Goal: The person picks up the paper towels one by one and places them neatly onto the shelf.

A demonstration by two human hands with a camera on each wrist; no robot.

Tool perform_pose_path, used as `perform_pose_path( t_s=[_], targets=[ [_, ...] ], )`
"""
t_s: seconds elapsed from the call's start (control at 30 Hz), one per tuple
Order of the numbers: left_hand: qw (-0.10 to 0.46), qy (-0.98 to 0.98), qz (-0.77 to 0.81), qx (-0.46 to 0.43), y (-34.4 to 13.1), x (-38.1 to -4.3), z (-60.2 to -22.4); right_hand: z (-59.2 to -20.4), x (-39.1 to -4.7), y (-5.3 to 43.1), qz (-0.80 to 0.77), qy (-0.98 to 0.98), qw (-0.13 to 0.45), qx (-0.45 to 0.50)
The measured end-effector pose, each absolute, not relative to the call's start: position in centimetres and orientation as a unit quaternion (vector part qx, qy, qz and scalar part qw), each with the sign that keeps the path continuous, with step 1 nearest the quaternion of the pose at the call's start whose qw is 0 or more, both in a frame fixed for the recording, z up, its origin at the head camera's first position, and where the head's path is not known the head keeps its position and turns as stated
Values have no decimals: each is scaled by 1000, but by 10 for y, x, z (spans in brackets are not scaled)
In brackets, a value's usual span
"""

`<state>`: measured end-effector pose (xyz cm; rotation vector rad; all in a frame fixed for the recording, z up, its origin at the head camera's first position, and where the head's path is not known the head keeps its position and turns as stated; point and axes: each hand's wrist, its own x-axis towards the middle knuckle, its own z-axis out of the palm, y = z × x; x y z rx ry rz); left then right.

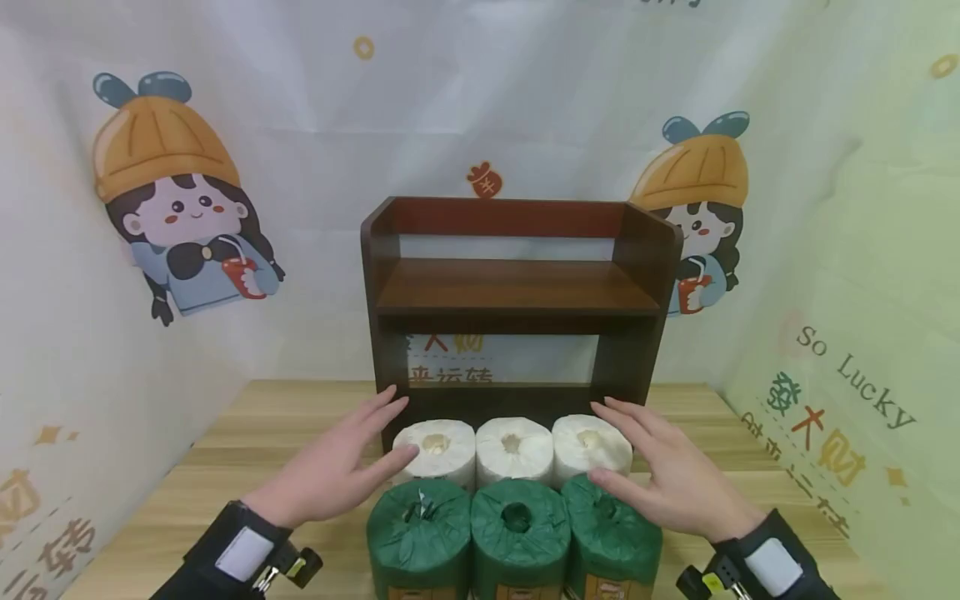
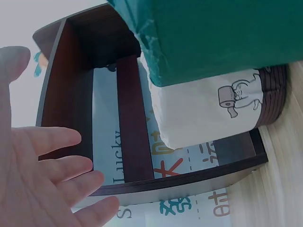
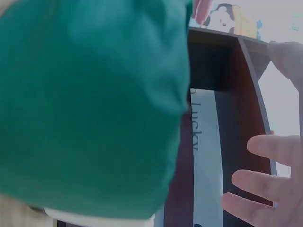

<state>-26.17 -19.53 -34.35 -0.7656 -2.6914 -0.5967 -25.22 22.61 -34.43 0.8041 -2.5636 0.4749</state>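
Note:
Two rows of wrapped toilet rolls stand on the table before a dark brown two-tier shelf (image 1: 517, 287). The back row has a left white roll (image 1: 420, 462), a middle white roll (image 1: 517, 462) and a right white roll (image 1: 611, 454). In front are a left green roll (image 1: 420, 542), a middle green roll (image 1: 521, 542) and a right green roll (image 1: 618, 542). My left hand (image 1: 341, 462) hovers by the left white roll, fingers extended. On the other side my right hand (image 1: 667, 467) is spread by the right rolls. Both palms look bare in the wrist views.
A wood-grain table (image 1: 217, 475) lies beneath everything. Behind and beside it hangs a white printed cloth (image 1: 315, 150) with cartoon figures and lettering. Black straps with small devices are on both wrists.

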Motion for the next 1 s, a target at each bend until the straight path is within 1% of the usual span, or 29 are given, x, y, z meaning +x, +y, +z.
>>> perform_pose_path(
  t_s=[0.23, 0.5, 0.83, 1.0],
  targets=[
    [153, -914, -297, -231, -200, -271, -344, -345, -245, 226, 237, -917, 183, 262],
    [177, -870, -421, -185, -211, -288, -351, -361, -241, 236, 307, -909, 157, 235],
    [157, -858, -470, -136, -210, -319, -358, -384, -232, 243, 369, -894, 128, 221],
    [140, -841, -506, -130, -209, -339, -371, -399, -228, 244, 400, -881, 119, 223]
  ],
)
